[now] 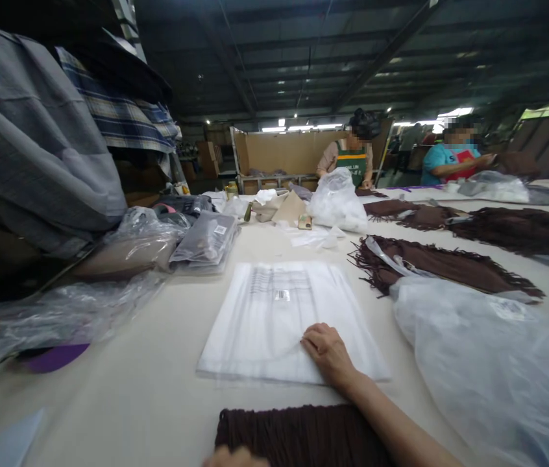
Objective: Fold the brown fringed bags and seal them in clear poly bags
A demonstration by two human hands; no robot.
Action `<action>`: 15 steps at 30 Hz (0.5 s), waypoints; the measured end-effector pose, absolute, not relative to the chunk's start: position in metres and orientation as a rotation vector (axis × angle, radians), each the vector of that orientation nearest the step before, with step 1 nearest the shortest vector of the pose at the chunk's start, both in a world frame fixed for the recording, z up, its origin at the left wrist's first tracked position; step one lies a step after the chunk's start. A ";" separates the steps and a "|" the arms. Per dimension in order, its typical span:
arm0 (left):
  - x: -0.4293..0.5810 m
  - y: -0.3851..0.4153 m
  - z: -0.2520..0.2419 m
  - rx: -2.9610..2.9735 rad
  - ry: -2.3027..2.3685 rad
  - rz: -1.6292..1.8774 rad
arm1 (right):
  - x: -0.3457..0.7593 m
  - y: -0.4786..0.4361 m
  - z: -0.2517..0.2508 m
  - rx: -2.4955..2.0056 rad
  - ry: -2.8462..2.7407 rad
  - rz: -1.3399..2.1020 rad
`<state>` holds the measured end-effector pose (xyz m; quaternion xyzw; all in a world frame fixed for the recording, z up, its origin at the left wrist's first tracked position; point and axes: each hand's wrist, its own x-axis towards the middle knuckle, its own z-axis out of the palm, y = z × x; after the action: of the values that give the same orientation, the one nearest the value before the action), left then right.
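Note:
A stack of flat white plastic bags [255,337] lies in the middle of the table, with a barcode label [282,295] and faint dark print near its far side. My right hand [327,350] rests on the right part of the stack, its fingers bent and closed together at the surface; whatever is between them is too small to make out. Nearer to me is a dark brown fringed fabric [298,434]. My left hand [236,457] is at the bottom edge by the left end of this fabric, blurred and mostly cut off.
Clear plastic bags [488,363] lie at right, near brown fringed pieces [450,263]. Packed grey items [206,240] and crumpled plastic [70,318] are at left, below hanging clothes [36,130]. Two people [352,155] work across the table [123,402].

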<state>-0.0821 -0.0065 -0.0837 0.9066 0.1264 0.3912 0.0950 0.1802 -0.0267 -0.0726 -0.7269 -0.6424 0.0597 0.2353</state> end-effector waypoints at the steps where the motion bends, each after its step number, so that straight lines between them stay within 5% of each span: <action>1: -0.076 0.003 -0.071 2.716 0.411 1.143 | 0.184 -0.025 -0.073 -1.995 -1.741 0.185; 9: 0.019 0.054 -0.034 3.161 0.629 0.309 | 0.203 -0.038 -0.057 -1.988 -1.796 0.189; 15: 0.018 0.062 -0.035 3.110 0.791 0.130 | 0.201 -0.062 -0.048 -1.935 -1.951 0.111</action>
<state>0.0180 0.0617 -0.0348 0.9677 0.2463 0.0406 -0.0350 0.2013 -0.0617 -0.0480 -0.6902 -0.6959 0.0397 0.1943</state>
